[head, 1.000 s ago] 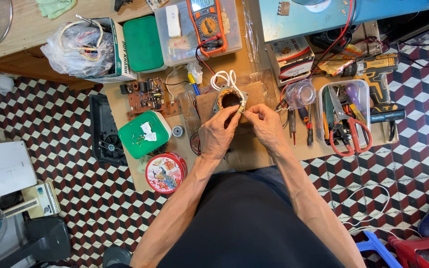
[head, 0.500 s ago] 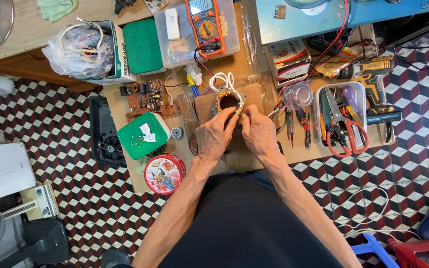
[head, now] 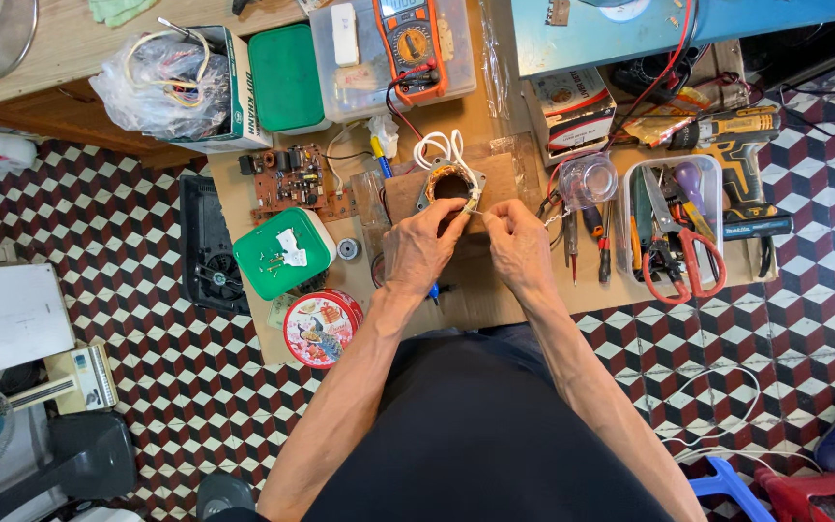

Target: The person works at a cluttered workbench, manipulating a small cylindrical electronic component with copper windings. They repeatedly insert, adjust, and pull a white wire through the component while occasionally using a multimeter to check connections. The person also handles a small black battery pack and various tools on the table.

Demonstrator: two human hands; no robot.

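**Both hands pinched at the motor coil, mid-board**

From my feed, the low wooden board (head: 495,290) is crowded: its near edge runs just in front of the wrists, and the only bare wood I see is the strip around and under the hands. To the left, the green-lidded box (head: 282,253) and the round red tin (head: 321,327) sit close to the left forearm, the tin overhanging the board's near edge. To the right, screwdrivers (head: 587,237) lie just beside the right hand, with a clear tub of pliers and scissors (head: 674,227) beyond them. Past the coil, a clear box carries an orange multimeter (head: 410,43).

The copper-wound motor coil (head: 451,184) lies on a small wooden block, white leads looped at its far side. My left hand (head: 424,249) sits just below it, fingers curled, thumb and forefinger closed on something thin at the coil's near right rim. My right hand (head: 522,246) is just beside, fingers likewise pinched shut at the same spot; I cannot tell what exactly either grips.
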